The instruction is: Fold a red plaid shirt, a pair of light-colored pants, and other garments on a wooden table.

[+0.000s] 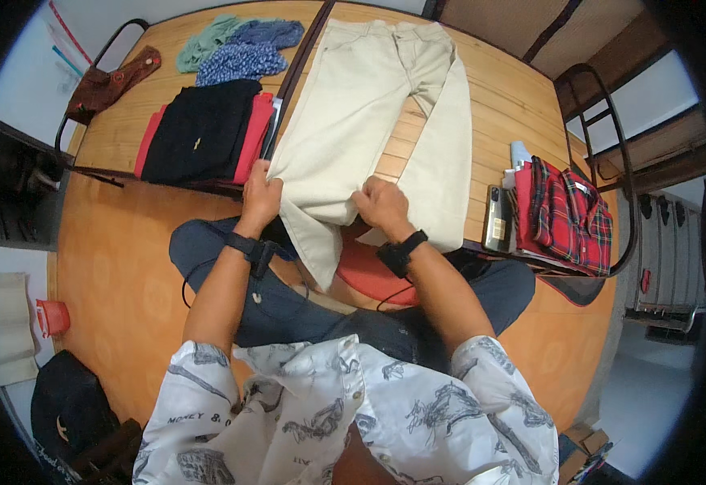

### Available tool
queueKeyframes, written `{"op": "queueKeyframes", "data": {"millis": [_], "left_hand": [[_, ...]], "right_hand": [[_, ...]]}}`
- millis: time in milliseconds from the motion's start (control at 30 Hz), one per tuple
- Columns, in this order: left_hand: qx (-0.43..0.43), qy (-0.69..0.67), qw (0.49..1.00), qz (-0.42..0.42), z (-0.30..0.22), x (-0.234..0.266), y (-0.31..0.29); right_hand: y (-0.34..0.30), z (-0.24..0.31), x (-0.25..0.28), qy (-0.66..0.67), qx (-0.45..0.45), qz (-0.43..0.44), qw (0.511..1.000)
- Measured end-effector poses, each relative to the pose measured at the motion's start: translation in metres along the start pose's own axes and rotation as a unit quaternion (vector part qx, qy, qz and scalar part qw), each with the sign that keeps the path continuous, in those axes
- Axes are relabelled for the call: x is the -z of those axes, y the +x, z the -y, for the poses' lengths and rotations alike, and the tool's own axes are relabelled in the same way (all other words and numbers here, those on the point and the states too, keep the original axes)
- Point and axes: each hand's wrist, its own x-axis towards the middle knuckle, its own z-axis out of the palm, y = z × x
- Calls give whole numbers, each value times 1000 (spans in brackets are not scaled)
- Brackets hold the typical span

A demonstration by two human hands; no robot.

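Cream trousers lie spread on the wooden table, waistband at the far edge and legs toward me. The lower end of their left leg hangs over the near edge. My left hand pinches that leg's outer edge. On the inner edge of the same leg, my right hand is closed, with fabric bunched in its fingers. The other leg lies flat to the right of my right hand, its hem near the table's front edge.
Left stand folded black and red clothes, with crumpled green and blue cloths behind. A brown cloth item lies far left. Right are a folded red plaid garment and a phone. Metal rails edge the table.
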Motion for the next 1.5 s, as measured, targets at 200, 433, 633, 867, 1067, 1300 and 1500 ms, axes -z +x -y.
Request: {"op": "queueKeyframes", "data": {"millis": [200,433,633,867,1067,1300,1500], "left_hand": [[-119,239,964,-17,-15,1,-14],[-194,293,936,29,-54,-19,-17],[-213,335,906,149,-46,-52,9],[-113,433,866,224,-56,-77,11],[-105,432,862,243,-50,-80,13],[-127,433,860,238,-47,-85,13],[-108,444,858,235,-49,-80,15]], "right_hand": [[0,-16,6,1,43,30,999],[19,-42,44,-37,57,-78,995],[57,-73,71,-94,35,-92,991],[44,-63,58,-231,20,-81,969],[74,-91,41,-218,-8,-160,963],[91,-196,139,104,-170,-228,953],[30,-188,182,-256,-133,-383,878]]}}
